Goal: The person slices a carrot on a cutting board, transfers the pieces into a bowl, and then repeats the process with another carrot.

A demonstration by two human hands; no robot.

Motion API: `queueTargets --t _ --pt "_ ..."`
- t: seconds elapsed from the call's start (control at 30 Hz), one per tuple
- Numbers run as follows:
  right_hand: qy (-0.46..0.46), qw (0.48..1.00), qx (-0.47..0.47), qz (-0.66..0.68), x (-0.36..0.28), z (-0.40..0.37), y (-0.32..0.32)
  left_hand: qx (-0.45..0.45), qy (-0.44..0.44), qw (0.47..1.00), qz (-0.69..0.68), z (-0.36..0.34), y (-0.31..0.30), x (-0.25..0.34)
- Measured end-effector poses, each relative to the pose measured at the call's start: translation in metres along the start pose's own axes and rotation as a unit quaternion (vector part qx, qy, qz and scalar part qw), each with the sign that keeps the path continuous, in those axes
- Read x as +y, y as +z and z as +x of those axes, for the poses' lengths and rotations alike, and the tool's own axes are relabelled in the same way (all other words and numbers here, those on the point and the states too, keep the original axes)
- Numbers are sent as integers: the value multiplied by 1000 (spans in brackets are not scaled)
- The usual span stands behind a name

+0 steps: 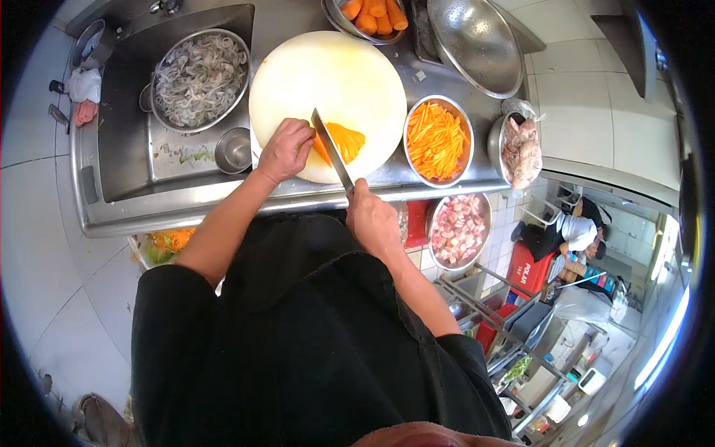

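A kitchen knife lies across an orange carrot on the round white cutting board. My right hand is wrapped round its handle at the board's near edge. To the left of the blade, the curled fingers of my left hand press on a carrot piece, partly hidden by them. Thin carrot slices fan out on the blade's right side. Just right of the board stands a metal bowl full of carrot strips.
Left, a sink holds a colander of greyish strips and a small metal bowl. Peeled carrots sit behind the board. An empty colander, raw meat and a lower bowl of meat chunks are right. A person is farther off.
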State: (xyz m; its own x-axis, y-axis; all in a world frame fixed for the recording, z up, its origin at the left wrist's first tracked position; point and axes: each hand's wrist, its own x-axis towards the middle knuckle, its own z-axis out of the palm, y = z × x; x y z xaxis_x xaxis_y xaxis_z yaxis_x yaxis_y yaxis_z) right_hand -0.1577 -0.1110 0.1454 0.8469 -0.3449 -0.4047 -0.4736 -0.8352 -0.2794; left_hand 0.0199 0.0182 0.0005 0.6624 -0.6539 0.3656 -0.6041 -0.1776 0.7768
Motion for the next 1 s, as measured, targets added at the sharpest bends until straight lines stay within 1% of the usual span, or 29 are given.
queueTargets --t 0.2,0.3,0.43,0.5,0.57,0.63,0.73,0.87,0.93,1.0 --pt "25 999 -20 -15 1 -9 5 11 7 1000 1 1 -2 3" --pt "-7 1000 2 5 12 17 37 9 -1 1000 7 -1 0 3" --pt "18 1000 -20 11 10 30 42 26 -18 999 1 -2 2 -4" --pt "7 1000 -21 1 12 29 44 30 -14 999 3 -4 4 -5" --pt "0 1000 -17 -8 13 29 40 34 2 999 17 -4 4 -6" --pt "-4 1000 -15 -14 6 23 30 27 -1 999 30 -4 2 -4" --pt "5 999 -21 -29 11 15 29 26 -3 999 33 -6 2 -3" --pt "-4 1000 2 -28 15 20 38 21 -9 999 25 -4 2 -3" --pt "-3 999 -3 -39 6 19 21 15 -7 999 27 -5 1 -4" --pt "-21 999 12 -23 4 16 9 16 -4 999 28 -4 1 -5"
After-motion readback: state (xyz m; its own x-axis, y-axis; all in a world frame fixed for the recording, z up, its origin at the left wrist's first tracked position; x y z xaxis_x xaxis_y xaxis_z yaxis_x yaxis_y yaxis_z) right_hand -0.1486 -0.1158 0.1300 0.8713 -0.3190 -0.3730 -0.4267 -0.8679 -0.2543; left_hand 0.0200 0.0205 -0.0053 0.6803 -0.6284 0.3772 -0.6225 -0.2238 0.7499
